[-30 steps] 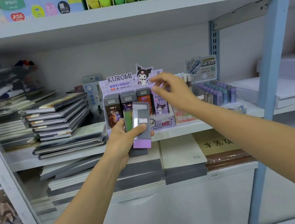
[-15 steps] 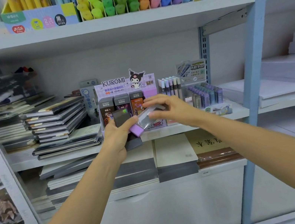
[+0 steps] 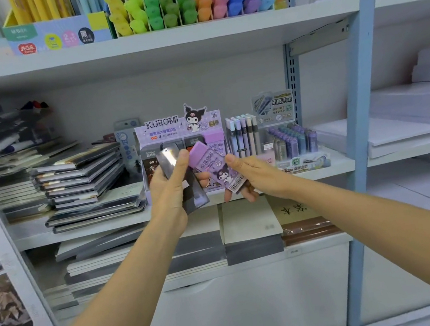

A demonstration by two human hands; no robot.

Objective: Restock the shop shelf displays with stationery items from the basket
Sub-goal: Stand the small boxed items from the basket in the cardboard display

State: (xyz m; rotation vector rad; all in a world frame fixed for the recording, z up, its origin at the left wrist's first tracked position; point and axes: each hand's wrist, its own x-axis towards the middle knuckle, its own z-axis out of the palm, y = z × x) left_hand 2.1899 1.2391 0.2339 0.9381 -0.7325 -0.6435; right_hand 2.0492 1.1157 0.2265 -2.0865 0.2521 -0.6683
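My left hand (image 3: 169, 192) grips a dark shiny pack (image 3: 182, 177) in front of the middle shelf, thumb across its face. My right hand (image 3: 250, 174) holds a purple Kuromi pack (image 3: 216, 167), tilted, with its barcode end low near my fingers. Both packs are just in front of the purple Kuromi display box (image 3: 178, 129), which stands on the shelf (image 3: 344, 161) and holds upright brown, grey and purple packs. The basket is out of view.
Stacked dark notebooks (image 3: 83, 182) lie left of the display box. A lead-refill display (image 3: 286, 136) stands to its right by the blue upright (image 3: 362, 98). Coloured highlighters (image 3: 192, 1) fill the upper shelf. White paper reams (image 3: 413, 115) lie at right. Notebooks lie on the lower shelf (image 3: 250, 225).
My right hand came back from the display box, took the purple pack off the stack in my left hand and turned its printed face toward me. The view shifted slightly.
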